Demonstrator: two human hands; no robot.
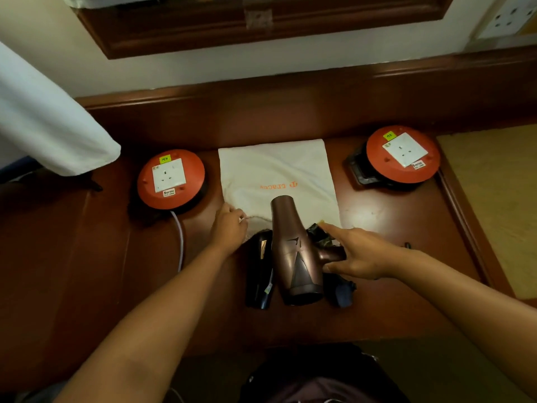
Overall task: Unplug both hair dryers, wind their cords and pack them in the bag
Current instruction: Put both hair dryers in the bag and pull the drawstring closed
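Head view, frame centre: left hand [229,228] pinches bag [276,170] mouth; right hand [357,254] grips bronze dryer [293,251]. Packing step; next, slide dryer inside.

A dark reddish-brown wooden desk [377,309] spreads under the grip. Up and left of the grip sits a round orange cord reel with a white socket plate [171,179], its white cable [180,239] trailing toward the viewer. A second round orange reel [403,154] sits up and right. White cloth [43,117] hangs far left. A dark wooden frame [261,27] lines the cream wall [203,74] beyond.
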